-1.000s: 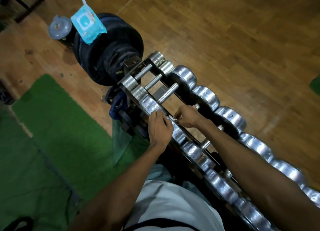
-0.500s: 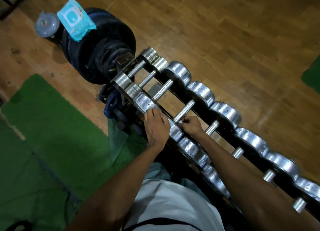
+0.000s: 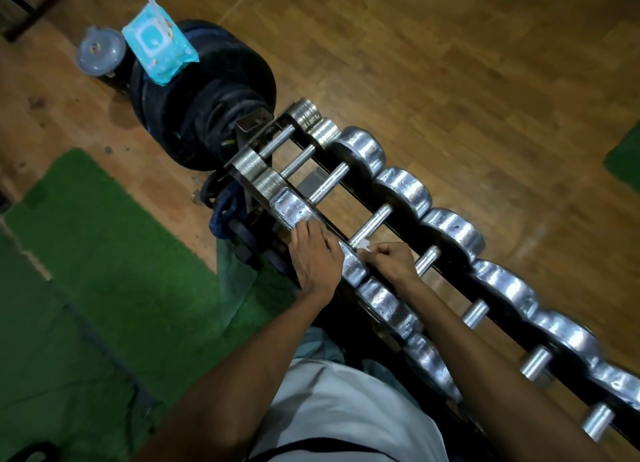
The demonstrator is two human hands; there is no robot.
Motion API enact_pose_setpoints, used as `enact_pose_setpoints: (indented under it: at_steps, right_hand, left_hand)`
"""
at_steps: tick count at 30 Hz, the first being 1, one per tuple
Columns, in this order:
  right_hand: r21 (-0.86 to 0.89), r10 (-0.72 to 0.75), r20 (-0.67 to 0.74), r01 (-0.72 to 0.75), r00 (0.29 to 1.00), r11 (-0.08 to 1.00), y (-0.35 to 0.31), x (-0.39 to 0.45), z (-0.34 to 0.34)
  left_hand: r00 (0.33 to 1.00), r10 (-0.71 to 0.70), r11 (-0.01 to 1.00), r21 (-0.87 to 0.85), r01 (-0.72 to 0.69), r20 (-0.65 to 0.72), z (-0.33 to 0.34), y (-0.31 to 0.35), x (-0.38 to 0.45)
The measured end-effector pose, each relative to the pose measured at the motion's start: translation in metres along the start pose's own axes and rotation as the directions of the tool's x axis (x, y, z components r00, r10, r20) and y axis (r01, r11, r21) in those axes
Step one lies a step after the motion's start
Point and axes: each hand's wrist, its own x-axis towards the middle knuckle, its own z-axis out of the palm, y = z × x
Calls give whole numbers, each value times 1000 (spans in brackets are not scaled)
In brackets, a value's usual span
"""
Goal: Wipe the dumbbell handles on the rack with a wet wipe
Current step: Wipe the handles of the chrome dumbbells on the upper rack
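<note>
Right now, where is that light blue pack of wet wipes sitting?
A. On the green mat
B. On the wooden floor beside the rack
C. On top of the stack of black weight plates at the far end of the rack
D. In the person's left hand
C: the wet wipe pack lies on top of the black weight plates, beyond the end of the dumbbell rack.
</note>
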Motion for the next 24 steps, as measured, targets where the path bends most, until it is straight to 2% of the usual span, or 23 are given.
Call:
enact_pose_setpoints:
  at_steps: [2, 4, 7, 9, 11, 16, 19, 21, 24]
  right_hand:
    - [-128, -107, -60, 98, 992, 987, -3, -5, 0]
    - [-269, -262, -49, 240, 964, 933, -9, -9, -1]
    - [-399, -474, 84, 466, 876, 790, -11, -12, -9]
    - [-433, -561, 174, 574, 809, 694, -8, -13, -15]
    - [-459, -587, 237, 622, 774, 634, -6, -13, -19]
    - [-456, -614, 270, 660, 742, 597, -4, -15, -16]
    - [-483, -617, 332, 690, 714, 539, -8, -12, -11]
    - [-571, -622, 390, 708, 679, 415, -14, -7, -10]
    - [-696, -607, 492, 701, 624, 157, -27, 3, -12]
  left_hand:
    - [1000, -10, 1000, 9, 10, 9, 0, 0, 0]
    - [1000, -10, 1000, 2, 10, 8, 1, 0, 0]
    - [1000, -6, 1000, -20, 6, 7, 0, -1, -1]
    - [1000, 0, 1000, -23, 0, 6, 0, -1, 0]
    - [1000, -4, 1000, -31, 5, 6, -1, 0, 0]
    - [1000, -9, 999, -38, 8, -4, -2, 3, -1]
    - [1000, -21, 999, -40, 21, -3, -2, 4, -1]
    - [1000, -30, 999, -32, 30, 7, -1, 3, -1]
    - [999, -28, 999, -25, 28, 17, -2, 4, 0]
